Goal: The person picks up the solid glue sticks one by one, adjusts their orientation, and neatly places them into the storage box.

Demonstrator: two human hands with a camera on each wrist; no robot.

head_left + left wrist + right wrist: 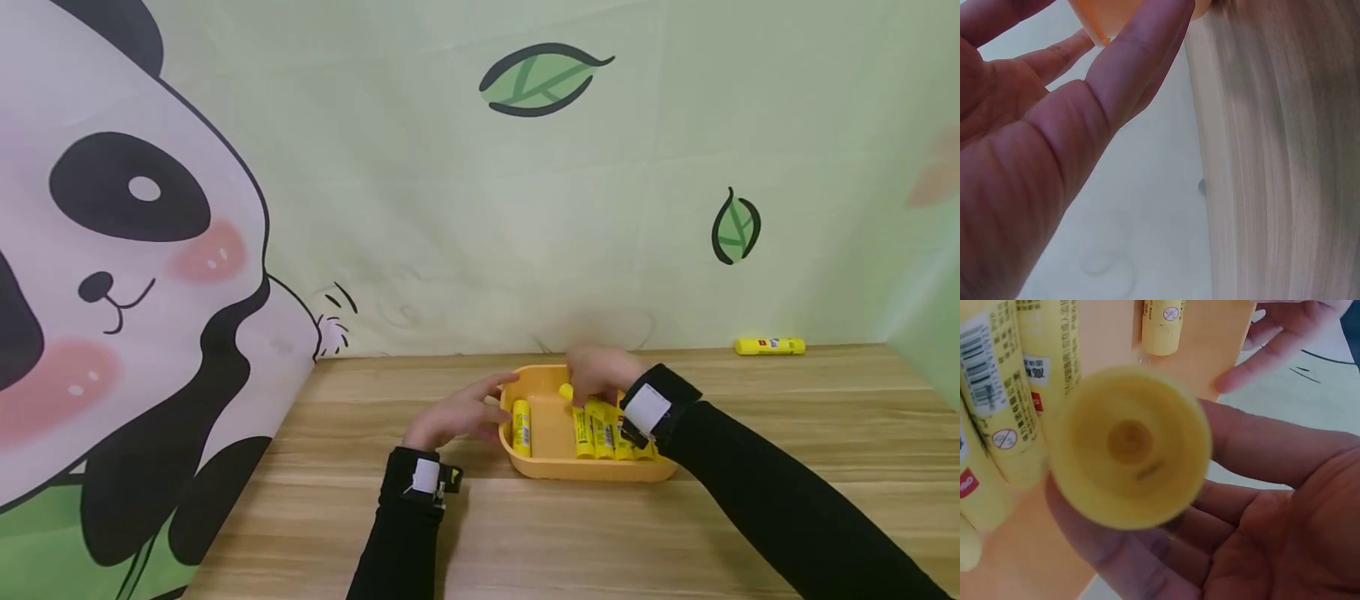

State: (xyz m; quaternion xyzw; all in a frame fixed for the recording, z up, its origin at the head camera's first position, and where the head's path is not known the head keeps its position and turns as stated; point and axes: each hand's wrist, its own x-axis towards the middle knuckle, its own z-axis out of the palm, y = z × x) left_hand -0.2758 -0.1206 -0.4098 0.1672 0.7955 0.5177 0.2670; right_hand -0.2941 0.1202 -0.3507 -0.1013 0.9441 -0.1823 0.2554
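My right hand (603, 373) is over the back of an orange tray (592, 472) and pinches a yellow glue stick (1132, 450) between thumb and fingers. In the right wrist view that stick's round, recessed end faces the camera, hiding most of its body. Several glue sticks (583, 433) lie side by side in the tray's right part, some of them under my right hand and wrist. Another glue stick (521, 429) lies along the tray's left wall. With fingers spread and fairly straight, my left hand (461, 412) touches the tray's left rim.
One more glue stick (770, 346) lies on the wooden table (810, 433) at the back right, near the wall. A pale green backdrop (450, 208) with a panda and leaves rises behind the table and along its left side.
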